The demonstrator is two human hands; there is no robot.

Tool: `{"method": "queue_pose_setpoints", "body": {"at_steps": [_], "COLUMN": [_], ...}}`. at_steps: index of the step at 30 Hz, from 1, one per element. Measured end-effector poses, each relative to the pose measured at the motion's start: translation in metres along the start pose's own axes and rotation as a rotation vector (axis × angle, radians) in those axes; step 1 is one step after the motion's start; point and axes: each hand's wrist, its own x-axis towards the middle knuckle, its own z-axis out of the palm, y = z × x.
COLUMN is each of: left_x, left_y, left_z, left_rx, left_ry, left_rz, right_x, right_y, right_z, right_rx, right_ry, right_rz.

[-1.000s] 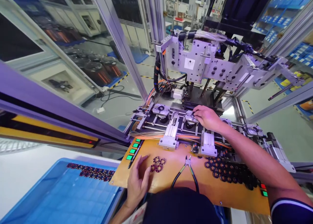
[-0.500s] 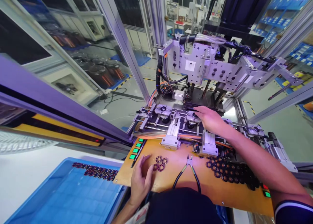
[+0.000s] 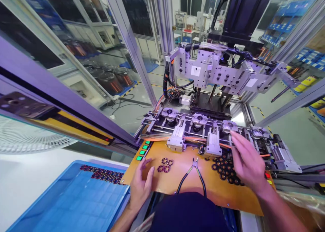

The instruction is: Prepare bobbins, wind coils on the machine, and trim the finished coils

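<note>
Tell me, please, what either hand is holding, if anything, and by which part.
The left hand holds nothing visible, its thumb and fingers apart. The right hand has its palm side hidden, so whether it holds anything cannot be told.

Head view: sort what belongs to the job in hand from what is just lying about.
Likely in the job:
metal fixtures, near the right hand
dark rings beside it
four rings, near the left hand

Probably just lying about:
pliers, touched by neither hand
white fan
copper-coloured spools

Orange board (image 3: 215, 193), four small rings (image 3: 167, 166), spread pliers (image 3: 195, 164), dark ring cluster (image 3: 224, 169)
</note>
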Motion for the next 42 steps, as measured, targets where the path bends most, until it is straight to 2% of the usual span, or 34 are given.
{"method": "queue_pose_setpoints", "body": {"at_steps": [3, 6, 8, 11, 15, 18, 21, 23, 25, 27, 30, 34, 37, 39, 42], "left_x": [0.004, 0.009, 0.011, 0.013, 0.021, 0.032, 0.039, 0.037, 0.032, 0.025, 0.018, 0.017, 0.018, 0.018, 0.015], "left_y": [0.019, 0.043, 0.06, 0.08, 0.095, 0.111, 0.142, 0.167, 0.187, 0.198, 0.197, 0.186, 0.18, 0.172, 0.142], "left_z": [-0.011, -0.015, -0.014, -0.009, -0.005, -0.003, -0.001, 0.0, -0.001, -0.003, -0.01, -0.014, -0.014, -0.016, -0.024], "left_rx": [0.012, 0.014, -0.014, -0.071, -0.116, -0.133, -0.201, -0.34, -0.503, -0.6, -0.592, -0.454, -0.368, -0.313, -0.22], "left_ry": [0.004, 0.004, -0.019, -0.107, -0.262, -0.423, -0.685, -0.881, -0.983, -0.956, -0.829, -0.689, -0.584, -0.532, -0.395], "left_rz": [0.003, 0.072, 0.155, 0.258, 0.29, 0.274, 0.263, 0.222, 0.145, 0.072, 0.064, 0.241, 0.376, 0.418, 0.393], "right_x": [-0.072, -0.132, -0.157, -0.175, -0.177, -0.163, -0.131, -0.104, -0.08, -0.062, -0.05, -0.048, -0.043, -0.035, -0.01], "right_y": [-0.007, -0.006, -0.006, -0.006, -0.005, -0.013, -0.038, -0.06, -0.079, -0.091, -0.093, -0.091, -0.091, -0.083, -0.046], "right_z": [-0.002, 0.016, 0.029, 0.043, 0.047, 0.041, 0.031, 0.025, 0.02, 0.018, 0.021, 0.031, 0.038, 0.038, 0.026], "right_rx": [-0.015, -0.016, -0.022, -0.034, -0.01, 0.064, 0.188, 0.35, 0.511, 0.6, 0.675, 0.872, 1.003, 1.021, 0.764], "right_ry": [-0.037, -0.161, -0.216, -0.24, -0.231, -0.209, -0.148, -0.054, 0.04, 0.08, 0.047, -0.109, -0.177, -0.229, -0.279], "right_rz": [0.111, 0.223, 0.275, 0.353, 0.421, 0.418, 0.398, 0.386, 0.365, 0.343, 0.335, 0.431, 0.536, 0.524, 0.329]}}
